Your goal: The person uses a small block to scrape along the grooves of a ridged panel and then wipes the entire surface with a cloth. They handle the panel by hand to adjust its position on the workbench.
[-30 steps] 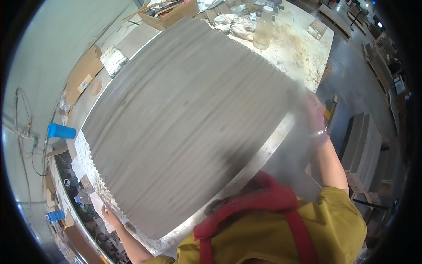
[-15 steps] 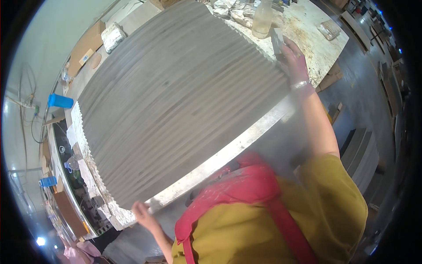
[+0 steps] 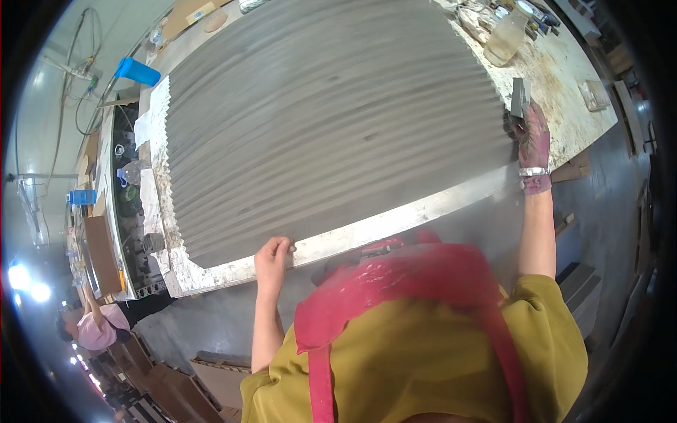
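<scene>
A large grey panel (image 3: 331, 127) with a ribbed, streaked face and scalloped side edges lies across the white worktable (image 3: 395, 218). My right hand (image 3: 534, 137), in a stained purple glove with a pale band at the wrist, grips a small flat grey block (image 3: 520, 97) just off the panel's right edge. The block stands up from the fingers; its lower end is partly hidden by them. My bare left hand (image 3: 271, 259) rests at the table's front edge, below the panel, its fingers curled in and nothing visible in them.
A cloudy bottle (image 3: 506, 37) and tools stand at the far right; a small clear container (image 3: 594, 95) lies near the right corner. A blue cup (image 3: 138, 72) stands beyond the panel's left edge. A person in pink (image 3: 102, 326) is at lower left.
The view has turned, so the table sits squarer before me. My left hand has gone right along the front edge. The right hand, still holding the grey block, is nearer the front.
</scene>
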`<control>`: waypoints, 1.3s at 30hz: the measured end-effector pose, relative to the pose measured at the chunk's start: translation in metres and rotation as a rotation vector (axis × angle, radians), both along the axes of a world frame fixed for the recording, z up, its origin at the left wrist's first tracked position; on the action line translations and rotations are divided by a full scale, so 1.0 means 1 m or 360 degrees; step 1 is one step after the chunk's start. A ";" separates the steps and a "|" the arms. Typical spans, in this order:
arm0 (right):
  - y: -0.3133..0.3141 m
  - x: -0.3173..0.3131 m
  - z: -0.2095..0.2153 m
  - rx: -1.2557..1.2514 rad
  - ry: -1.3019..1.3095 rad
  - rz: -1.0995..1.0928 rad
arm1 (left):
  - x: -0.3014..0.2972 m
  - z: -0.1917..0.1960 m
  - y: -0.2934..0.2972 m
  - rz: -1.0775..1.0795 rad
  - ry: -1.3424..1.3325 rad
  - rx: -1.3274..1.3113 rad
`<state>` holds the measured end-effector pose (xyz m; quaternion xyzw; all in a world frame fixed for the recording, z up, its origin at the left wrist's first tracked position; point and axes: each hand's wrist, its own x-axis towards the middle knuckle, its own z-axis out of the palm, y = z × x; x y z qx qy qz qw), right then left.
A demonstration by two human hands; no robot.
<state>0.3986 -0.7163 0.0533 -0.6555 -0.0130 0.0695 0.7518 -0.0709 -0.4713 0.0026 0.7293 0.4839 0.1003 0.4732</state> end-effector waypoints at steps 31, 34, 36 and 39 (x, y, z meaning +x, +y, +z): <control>0.442 -0.323 -0.016 -0.1168 -0.1837 0.1564 | -0.194 0.014 0.114 0.0037 0.0046 0.1003; 0.454 -0.321 -0.020 -0.1075 -0.1428 0.1702 | -0.203 0.010 0.116 0.0139 0.0005 0.1063; 0.434 -0.297 -0.030 -0.1051 -0.1755 0.1547 | -0.218 0.002 0.118 0.0211 0.0020 0.1039; 0.377 -0.218 -0.051 -0.1636 -0.1995 0.1031 | -0.233 -0.007 0.128 0.0343 0.0026 0.1018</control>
